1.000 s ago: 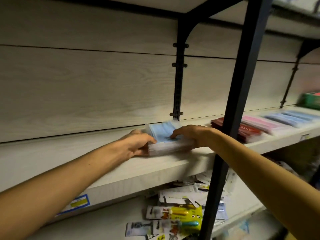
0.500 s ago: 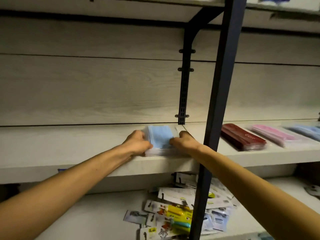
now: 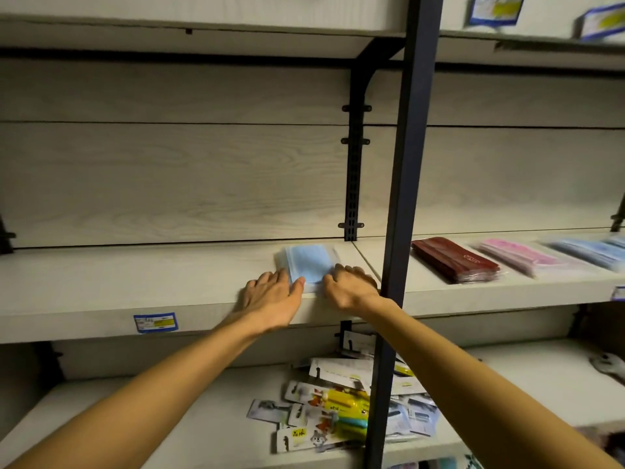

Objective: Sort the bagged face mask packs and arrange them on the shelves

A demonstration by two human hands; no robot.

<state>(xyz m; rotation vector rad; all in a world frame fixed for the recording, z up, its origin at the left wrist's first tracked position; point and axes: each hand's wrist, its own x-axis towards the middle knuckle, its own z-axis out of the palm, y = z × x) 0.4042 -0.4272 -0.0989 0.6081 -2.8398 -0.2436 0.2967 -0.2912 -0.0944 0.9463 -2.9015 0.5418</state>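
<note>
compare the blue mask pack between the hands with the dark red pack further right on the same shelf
The blue mask pack is light blue; the dark red pack is maroon with small lettering. The blue pack has the left hand and right hand at its front corners; nothing touches the red pack. Both lie flat on the same shelf.

blue mask pack | clear bag, flat | middle shelf front edge, beside black upright

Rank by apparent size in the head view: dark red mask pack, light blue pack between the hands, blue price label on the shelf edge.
1. dark red mask pack
2. light blue pack, partly hidden by the hands
3. blue price label
</note>
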